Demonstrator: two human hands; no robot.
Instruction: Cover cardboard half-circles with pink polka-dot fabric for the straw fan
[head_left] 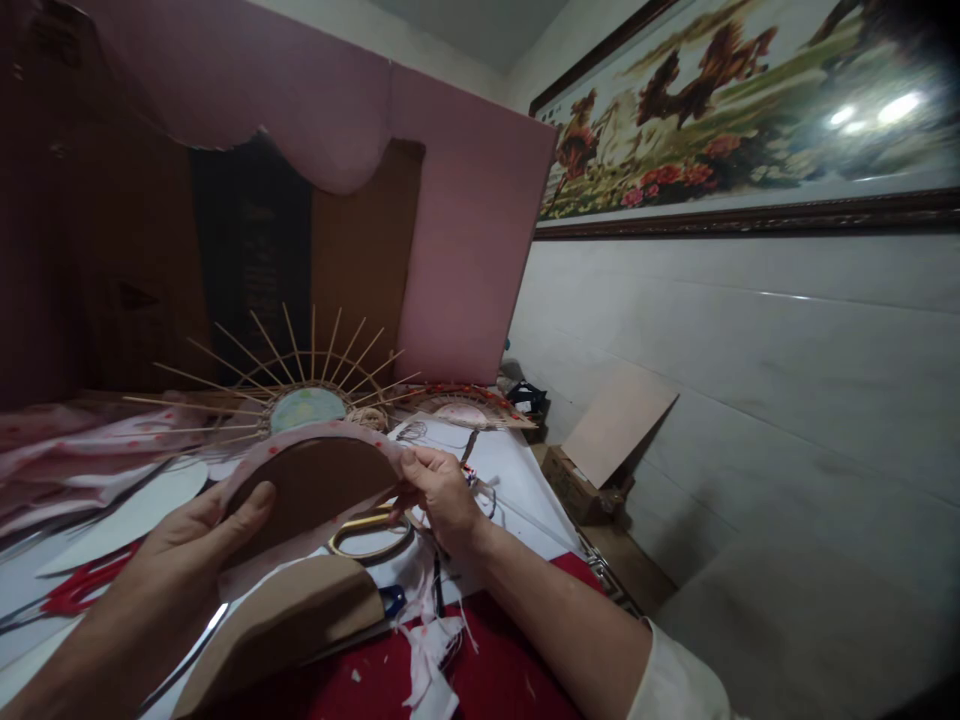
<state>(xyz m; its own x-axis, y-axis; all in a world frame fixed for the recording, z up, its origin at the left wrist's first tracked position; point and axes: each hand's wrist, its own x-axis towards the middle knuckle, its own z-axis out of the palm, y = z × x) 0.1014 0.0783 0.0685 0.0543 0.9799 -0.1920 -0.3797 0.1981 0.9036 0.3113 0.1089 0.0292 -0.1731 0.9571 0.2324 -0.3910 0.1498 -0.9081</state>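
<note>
Between my hands is a semicircular piece of brown cardboard [319, 490], with pink spotted fabric [289, 438] folded over its curved edge. My left hand [217, 530] grips its left end, the thumb lying on the cardboard's face. At the right end, my right hand [442, 495] pinches the fabric edge; its fingertips are partly hidden. Gold-handled scissors [371, 535] lie just below the piece. A second curved cardboard piece [300, 610] rests nearer to me, and torn fabric scraps [431, 660] hang beside it on red cloth.
A sunburst of thin sticks round a pale disc [307, 408] stands behind. Red-handled scissors [90, 585] and a white sheet [131, 515] lie at left, near bunched spotted cloth [67, 465]. A pink cardboard panel [465, 230] rises at the back. Boxes [574, 485] stand beyond the table's right edge.
</note>
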